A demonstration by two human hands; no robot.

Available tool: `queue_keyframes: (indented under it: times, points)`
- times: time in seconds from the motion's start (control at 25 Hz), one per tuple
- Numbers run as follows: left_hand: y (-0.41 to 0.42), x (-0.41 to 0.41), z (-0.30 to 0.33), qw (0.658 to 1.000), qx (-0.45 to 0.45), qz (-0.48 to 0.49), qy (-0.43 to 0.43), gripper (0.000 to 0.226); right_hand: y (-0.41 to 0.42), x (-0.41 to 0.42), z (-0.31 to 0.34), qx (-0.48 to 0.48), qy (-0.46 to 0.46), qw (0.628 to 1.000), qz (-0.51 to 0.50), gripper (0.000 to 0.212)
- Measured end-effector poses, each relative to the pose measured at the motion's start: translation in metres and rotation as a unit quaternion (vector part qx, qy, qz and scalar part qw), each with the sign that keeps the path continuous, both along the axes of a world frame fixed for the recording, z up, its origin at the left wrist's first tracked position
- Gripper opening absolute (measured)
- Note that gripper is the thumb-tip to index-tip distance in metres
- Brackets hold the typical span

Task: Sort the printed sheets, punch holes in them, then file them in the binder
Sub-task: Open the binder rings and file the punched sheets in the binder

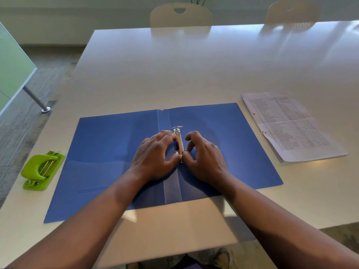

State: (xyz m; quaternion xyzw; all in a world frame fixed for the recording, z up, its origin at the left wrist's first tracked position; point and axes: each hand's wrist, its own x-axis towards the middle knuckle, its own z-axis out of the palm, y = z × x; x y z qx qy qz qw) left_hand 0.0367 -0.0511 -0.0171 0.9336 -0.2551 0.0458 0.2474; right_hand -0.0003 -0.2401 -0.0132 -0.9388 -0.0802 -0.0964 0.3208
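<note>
A blue binder (pixel 108 144) lies open and flat on the white table (pixel 184 70), its metal ring clasp (pixel 179 142) running along the spine. My left hand (pixel 155 154) grips the clasp from the left, fingers curled over it. From the right, my right hand (pixel 204 158) pinches the same clasp near its lower end. A stack of printed sheets (pixel 291 127) with punched holes along its left edge lies to the right of the binder. The green hole punch (pixel 41 169) sits at the table's left edge.
Two pale chairs (pixel 180 15) stand at the far side of the table. A green panel with a metal leg (pixel 37 100) stands on the floor to the left. The table's near edge runs just below the binder.
</note>
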Motion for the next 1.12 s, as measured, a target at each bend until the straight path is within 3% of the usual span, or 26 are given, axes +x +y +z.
queue_keyframes:
  times: [0.2,0.4,0.56,0.64,0.8,0.88,1.0,1.12]
  points:
    - [0.004,0.001,-0.004,1.000,-0.013,-0.011,0.000,0.047,-0.002,0.002,0.000,0.013,0.001,1.000,0.004,0.024]
    - [0.002,-0.001,0.000,0.997,0.064,-0.029,-0.007,0.050,-0.005,0.000,0.002,0.025,0.000,0.999,0.024,0.013]
    - [-0.009,0.009,0.029,0.986,0.164,-0.037,0.010,0.051,-0.016,0.002,0.015,0.093,0.060,0.993,0.043,0.022]
    - [-0.022,0.014,0.044,0.979,0.200,-0.035,-0.007,0.057,-0.034,0.002,0.021,0.126,0.049,0.991,0.006,0.024]
    - [-0.074,0.009,0.052,0.992,0.086,-0.041,-0.081,0.053,-0.100,0.009,0.031,0.109,0.003,0.984,-0.138,0.020]
    - [-0.114,0.009,0.051,0.993,0.060,-0.093,-0.046,0.055,-0.141,0.011,0.033,0.060,-0.005,0.976,-0.210,0.019]
    - [-0.181,0.014,0.047,0.982,0.097,-0.161,-0.001,0.061,-0.203,0.009,0.029,0.013,0.008,0.955,-0.297,0.023]
    - [-0.235,0.024,0.037,0.978,0.129,-0.162,0.037,0.064,-0.255,0.010,0.028,-0.005,0.009,0.927,-0.375,0.033]
